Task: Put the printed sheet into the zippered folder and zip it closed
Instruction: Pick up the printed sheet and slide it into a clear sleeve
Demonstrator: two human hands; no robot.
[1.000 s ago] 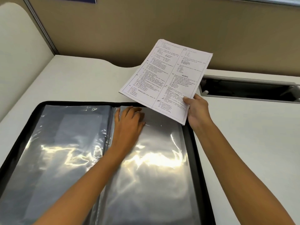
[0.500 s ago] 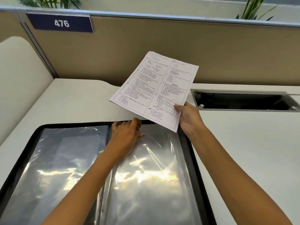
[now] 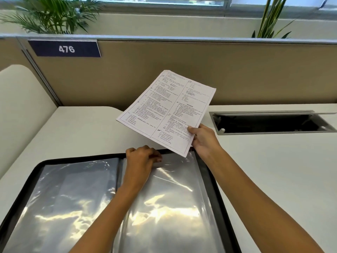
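Right hand (image 3: 204,141) pinches printed sheet (image 3: 169,110) by its near corner, held above the open zippered folder (image 3: 215,189) on table (image 3: 273,170). Left hand (image 3: 142,161) curled, fingering the slippery sleeve's top edge. Paper light, floppy; support it while sliding in.

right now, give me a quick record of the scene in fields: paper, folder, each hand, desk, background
paper: printed sheet held in the air above the folder's far edge, not yet inside
folder: zippered folder open flat on the desk, clear sleeves showing
right hand: right hand pinching the sheet's near corner
left hand: left hand on the top edge of the right-side clear sleeve
desk: white desk with an open cable tray
background: sign reading 476
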